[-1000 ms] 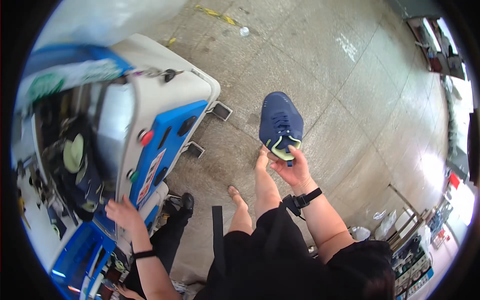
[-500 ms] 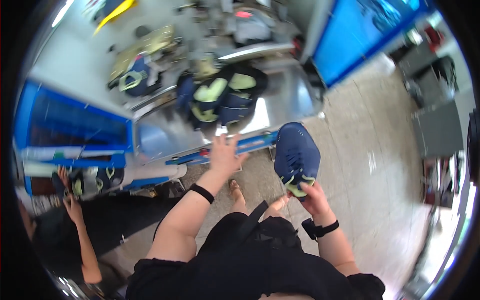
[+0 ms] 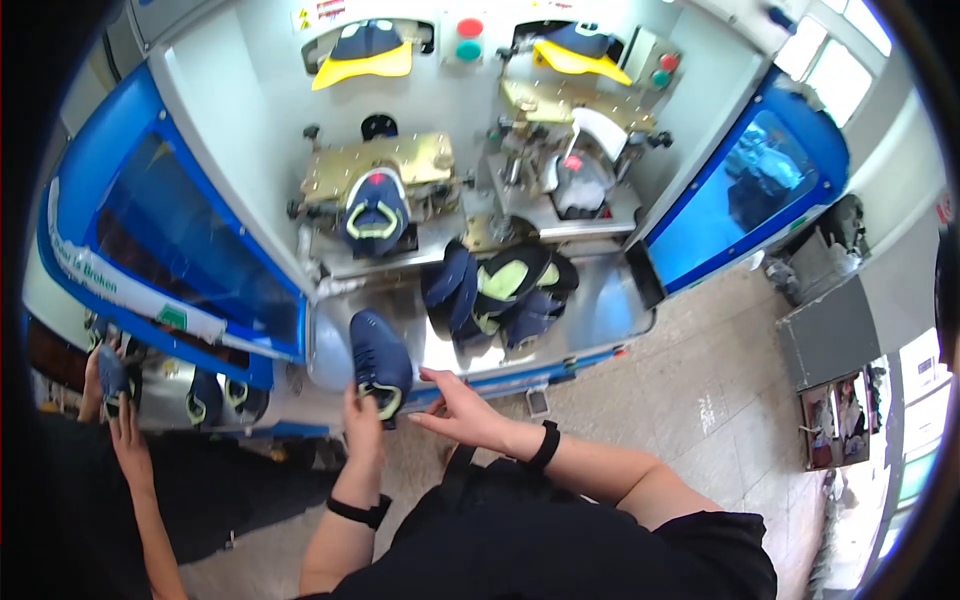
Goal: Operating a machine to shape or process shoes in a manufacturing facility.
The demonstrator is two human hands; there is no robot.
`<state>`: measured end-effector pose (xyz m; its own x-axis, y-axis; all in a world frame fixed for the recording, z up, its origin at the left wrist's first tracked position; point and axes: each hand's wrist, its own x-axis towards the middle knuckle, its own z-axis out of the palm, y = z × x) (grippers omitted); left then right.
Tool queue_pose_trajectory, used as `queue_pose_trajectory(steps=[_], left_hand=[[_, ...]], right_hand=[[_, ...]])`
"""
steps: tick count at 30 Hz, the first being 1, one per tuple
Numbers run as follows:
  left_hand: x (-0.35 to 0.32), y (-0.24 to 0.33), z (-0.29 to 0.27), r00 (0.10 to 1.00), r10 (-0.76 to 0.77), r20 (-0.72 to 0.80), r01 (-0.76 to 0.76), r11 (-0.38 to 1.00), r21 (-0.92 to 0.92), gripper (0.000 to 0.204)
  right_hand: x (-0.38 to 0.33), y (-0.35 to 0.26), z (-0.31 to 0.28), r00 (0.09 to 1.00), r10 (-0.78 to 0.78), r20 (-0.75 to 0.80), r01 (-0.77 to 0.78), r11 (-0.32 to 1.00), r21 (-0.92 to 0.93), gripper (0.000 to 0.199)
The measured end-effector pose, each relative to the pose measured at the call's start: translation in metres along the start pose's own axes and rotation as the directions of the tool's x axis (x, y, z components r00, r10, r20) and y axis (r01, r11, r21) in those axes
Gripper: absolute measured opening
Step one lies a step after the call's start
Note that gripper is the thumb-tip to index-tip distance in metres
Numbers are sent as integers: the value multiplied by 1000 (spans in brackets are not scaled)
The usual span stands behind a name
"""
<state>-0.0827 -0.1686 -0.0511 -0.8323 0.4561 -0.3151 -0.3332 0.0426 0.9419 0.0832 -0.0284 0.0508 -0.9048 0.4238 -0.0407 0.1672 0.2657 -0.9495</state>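
My left hand [image 3: 363, 422] grips a dark blue lace-up shoe [image 3: 381, 362] by its heel end. The shoe's toe points away from me, over the left part of a metal shelf, and its pale green collar lining shows beside my fingers. Just right of the heel is my right hand [image 3: 462, 410], fingers and thumb apart, with nothing in it. Beyond my hands, a pile of dark blue shoe uppers [image 3: 510, 285] with pale green linings lies on the metal shelf [image 3: 600, 322].
Behind the shelf, a machine holds another blue shoe upper [image 3: 375, 215] at its left station and a grey-white form [image 3: 580, 185] at its right. Blue-framed windowed doors [image 3: 200, 270] flank it. At far left, a co-worker's hands [image 3: 120, 410] hold a shoe. A grey cabinet [image 3: 845, 325] stands right.
The shoe has passed from my right hand to my left and moved leftward over the shelf. My right hand has come in beside it. The view has swung toward the machine.
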Motion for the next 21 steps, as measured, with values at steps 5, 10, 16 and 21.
queue_pose_trajectory(steps=[5, 10, 16, 21], left_hand=[[93, 2, -36, 992, -119, -34, 123, 976, 180, 56], [110, 5, -30, 988, -122, -94, 142, 957, 253, 58], [54, 34, 7, 743, 626, -236, -377, 683, 626, 38], [21, 78, 83, 785, 618, -38, -517, 689, 509, 12]], right_hand=[[21, -25, -46, 992, -34, -124, 35, 999, 6, 45], [24, -39, -107, 954, -132, -269, 83, 979, -185, 33], [37, -35, -198, 833, -207, -513, 159, 978, -138, 13], [51, -33, -312, 559, -244, -792, 293, 952, -86, 14]])
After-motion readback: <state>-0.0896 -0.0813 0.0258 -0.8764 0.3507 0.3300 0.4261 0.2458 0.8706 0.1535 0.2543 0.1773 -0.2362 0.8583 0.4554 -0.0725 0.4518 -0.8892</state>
